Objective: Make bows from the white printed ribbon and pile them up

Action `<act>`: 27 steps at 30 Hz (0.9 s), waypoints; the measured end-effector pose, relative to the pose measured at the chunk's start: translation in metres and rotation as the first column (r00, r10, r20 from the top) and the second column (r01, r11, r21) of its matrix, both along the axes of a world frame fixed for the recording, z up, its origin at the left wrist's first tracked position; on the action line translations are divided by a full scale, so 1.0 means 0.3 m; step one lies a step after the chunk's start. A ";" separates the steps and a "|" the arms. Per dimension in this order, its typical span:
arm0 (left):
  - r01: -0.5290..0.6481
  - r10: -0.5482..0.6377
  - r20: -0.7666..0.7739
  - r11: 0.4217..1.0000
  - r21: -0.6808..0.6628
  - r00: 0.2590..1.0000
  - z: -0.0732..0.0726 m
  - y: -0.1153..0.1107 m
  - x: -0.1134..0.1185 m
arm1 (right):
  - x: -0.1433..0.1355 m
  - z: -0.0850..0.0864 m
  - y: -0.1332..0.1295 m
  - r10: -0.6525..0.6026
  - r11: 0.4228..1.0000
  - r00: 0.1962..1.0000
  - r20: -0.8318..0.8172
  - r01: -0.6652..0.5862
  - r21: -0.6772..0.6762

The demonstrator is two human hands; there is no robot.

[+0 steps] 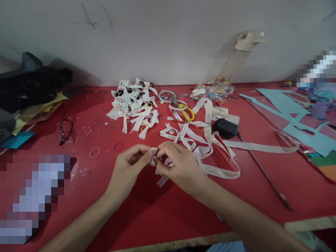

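My left hand (pixel 132 161) pinches a small piece of white ribbon (pixel 153 152) between thumb and forefinger. From the other side my right hand (pixel 178 164) grips the same ribbon, its fingers curled; the ends hang below, partly hidden. Beyond my hands lies a pile of white ribbon bows (pixel 131 101), some tied on dark or coloured hair bands. Loose printed ribbon (pixel 207 147) curls across the red table to the right. Scissors (pixel 183 112) with red and yellow handles rest behind it.
Two pink bands (pixel 95 152) and eyeglasses (pixel 66 129) lie at left, near a blurred-out object (pixel 39 196). A black block (pixel 225 128), a thin rod (pixel 267 175) and blue paper scraps (pixel 283 105) lie right. A clear bottle (pixel 233 63) stands by the wall.
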State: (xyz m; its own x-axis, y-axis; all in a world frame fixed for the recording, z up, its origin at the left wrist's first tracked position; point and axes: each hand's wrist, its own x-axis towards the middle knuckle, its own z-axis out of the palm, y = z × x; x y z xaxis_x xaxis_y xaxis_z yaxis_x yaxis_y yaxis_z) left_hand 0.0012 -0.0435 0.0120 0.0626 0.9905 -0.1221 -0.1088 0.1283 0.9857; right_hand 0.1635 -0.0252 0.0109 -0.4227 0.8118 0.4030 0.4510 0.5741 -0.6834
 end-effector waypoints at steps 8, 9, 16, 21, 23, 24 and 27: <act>-0.030 0.045 0.138 0.994 -0.104 0.989 0.001 0.013 -0.001 | 0.004 0.013 0.002 0.016 1.000 1.000 -0.012 -0.016 -0.024; -0.027 0.042 0.143 0.994 -0.104 0.989 0.000 0.013 -0.001 | 0.004 0.012 0.002 0.015 0.999 1.000 -0.006 -0.015 -0.029; 0.063 -0.060 0.121 0.998 -0.022 0.991 -0.003 0.008 -0.007 | 0.010 0.010 -0.001 -0.026 0.999 0.998 -0.061 0.024 -0.024; 0.075 -0.076 0.047 0.997 0.019 0.996 -0.005 0.010 -0.015 | 0.013 0.010 0.004 -0.010 0.999 0.994 -0.109 0.005 -0.043; 0.070 -0.071 0.014 0.997 0.037 0.997 -0.001 0.009 -0.014 | 0.014 0.013 0.010 0.001 0.998 0.992 -0.125 -0.009 -0.062; 0.068 -0.068 -0.007 0.997 0.047 0.998 0.001 0.008 -0.013 | 0.015 0.015 0.012 0.005 0.997 0.991 -0.135 -0.016 -0.079; 0.078 -0.072 -0.076 0.993 0.083 0.995 0.012 0.007 -0.010 | 0.020 0.020 0.020 0.018 0.987 0.984 -0.176 -0.046 -0.155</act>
